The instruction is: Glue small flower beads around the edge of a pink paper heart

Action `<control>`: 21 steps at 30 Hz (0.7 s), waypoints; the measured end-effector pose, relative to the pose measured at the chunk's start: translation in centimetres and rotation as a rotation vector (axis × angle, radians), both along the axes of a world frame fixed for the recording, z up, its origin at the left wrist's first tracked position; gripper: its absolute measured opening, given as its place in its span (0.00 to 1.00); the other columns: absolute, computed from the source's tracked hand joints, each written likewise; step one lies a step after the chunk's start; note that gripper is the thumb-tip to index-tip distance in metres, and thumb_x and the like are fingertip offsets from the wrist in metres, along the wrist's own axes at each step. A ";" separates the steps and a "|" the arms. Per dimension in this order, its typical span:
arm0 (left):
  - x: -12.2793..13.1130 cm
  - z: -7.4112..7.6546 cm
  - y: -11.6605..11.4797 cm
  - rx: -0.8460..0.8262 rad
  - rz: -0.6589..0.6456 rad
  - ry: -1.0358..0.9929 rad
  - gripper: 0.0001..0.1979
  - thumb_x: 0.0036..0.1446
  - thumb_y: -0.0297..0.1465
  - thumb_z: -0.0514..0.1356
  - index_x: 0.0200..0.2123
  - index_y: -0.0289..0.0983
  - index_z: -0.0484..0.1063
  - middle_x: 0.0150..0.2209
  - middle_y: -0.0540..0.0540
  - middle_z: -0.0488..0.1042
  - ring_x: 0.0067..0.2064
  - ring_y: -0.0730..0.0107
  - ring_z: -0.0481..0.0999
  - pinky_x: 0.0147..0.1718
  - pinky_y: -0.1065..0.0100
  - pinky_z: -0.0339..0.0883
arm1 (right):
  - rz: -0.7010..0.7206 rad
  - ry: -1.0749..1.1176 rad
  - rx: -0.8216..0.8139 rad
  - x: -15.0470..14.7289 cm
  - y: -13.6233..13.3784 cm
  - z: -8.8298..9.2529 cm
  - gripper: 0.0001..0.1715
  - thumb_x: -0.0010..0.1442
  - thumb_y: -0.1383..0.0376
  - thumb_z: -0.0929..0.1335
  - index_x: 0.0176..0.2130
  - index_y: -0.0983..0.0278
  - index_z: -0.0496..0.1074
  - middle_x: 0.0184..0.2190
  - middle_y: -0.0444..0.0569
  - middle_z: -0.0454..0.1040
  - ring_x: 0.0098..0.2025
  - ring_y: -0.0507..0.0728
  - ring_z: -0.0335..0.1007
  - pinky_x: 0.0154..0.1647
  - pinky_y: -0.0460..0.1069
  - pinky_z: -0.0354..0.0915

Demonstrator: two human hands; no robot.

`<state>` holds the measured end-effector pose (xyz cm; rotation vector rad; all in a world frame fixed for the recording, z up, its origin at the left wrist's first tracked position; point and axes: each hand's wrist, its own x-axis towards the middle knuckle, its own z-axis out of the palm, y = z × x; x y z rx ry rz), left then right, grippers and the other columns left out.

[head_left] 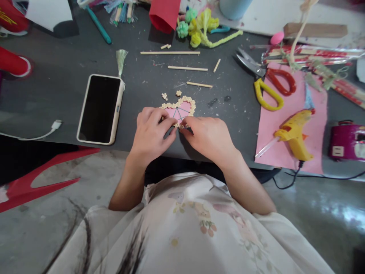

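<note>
While the dark surface (pixel 62 87) fills most of the view, a person in a pale printed top sits at its near edge with both hands over a small craft piece. On the right lies a pink sheet of paper (pixel 319 125). On the left is a phone (pixel 99 109), screen up and dark, with a white cable end (pixel 55 125) just to its left.

The left hand (pixel 152 131) is bent over the near left edge of the pink heart (pixel 181 109), its fingers pressing and gripping that edge. The right hand (pixel 209 137) has its fingertips drawn together at the heart's near point. Whether they pinch a bead or the heart itself I cannot tell, as the knuckles hide the spot. The heart lies flat near the middle of the surface, between the phone and the pink sheet, rimmed with small cream beads and crossed by thin lines.

Scissors (pixel 256 70) with one yellow and one red handle lie on the far part of the pink sheet. A yellow glue gun (pixel 295 133) rests on its near part. A purple box (pixel 346 140) sits to the right of the sheet.

Farther off, yellow and green yarn (pixel 199 30) lies in a heap. Three thin wooden sticks (pixel 187 68) lie between the yarn and the heart. Two loose beads (pixel 164 96) sit just beyond the heart's far left edge.
</note>
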<state>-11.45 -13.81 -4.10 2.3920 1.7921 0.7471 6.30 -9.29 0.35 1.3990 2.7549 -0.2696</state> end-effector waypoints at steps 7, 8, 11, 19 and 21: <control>0.0 0.0 0.0 0.002 0.000 -0.011 0.09 0.61 0.33 0.59 0.43 0.41 0.76 0.43 0.44 0.72 0.48 0.56 0.66 0.47 0.53 0.63 | -0.023 0.067 -0.019 0.5 0.0 -0.7 0.12 0.64 0.59 0.66 0.41 0.62 0.75 0.34 0.48 0.82 0.32 0.58 0.76 0.29 0.50 0.49; 0.0 0.0 0.0 -0.002 0.000 -0.014 0.09 0.61 0.33 0.59 0.44 0.41 0.76 0.43 0.44 0.72 0.48 0.56 0.66 0.47 0.53 0.63 | -0.022 0.071 -0.019 0.6 0.0 -0.8 0.12 0.65 0.59 0.65 0.41 0.62 0.75 0.34 0.48 0.81 0.32 0.58 0.76 0.29 0.50 0.49; 0.1 0.0 0.0 -0.010 0.003 -0.024 0.09 0.61 0.33 0.59 0.44 0.41 0.76 0.42 0.44 0.72 0.48 0.56 0.66 0.48 0.53 0.63 | -0.014 0.077 -0.023 0.7 0.1 -0.9 0.13 0.66 0.61 0.63 0.40 0.62 0.75 0.33 0.48 0.81 0.32 0.58 0.75 0.29 0.50 0.49; 0.1 -0.1 0.0 0.017 0.004 0.001 0.08 0.61 0.33 0.60 0.43 0.41 0.76 0.41 0.45 0.73 0.47 0.57 0.68 0.47 0.54 0.64 | -0.009 0.119 -0.057 0.8 0.3 -1.1 0.13 0.66 0.61 0.63 0.40 0.62 0.75 0.34 0.48 0.82 0.33 0.57 0.76 0.29 0.50 0.50; 0.1 -0.1 0.0 0.012 0.001 -0.008 0.08 0.61 0.33 0.60 0.43 0.41 0.76 0.41 0.44 0.73 0.48 0.56 0.68 0.47 0.54 0.64 | -0.011 0.128 -0.074 0.8 0.4 -1.1 0.12 0.66 0.61 0.64 0.40 0.62 0.75 0.35 0.48 0.82 0.33 0.57 0.76 0.30 0.50 0.51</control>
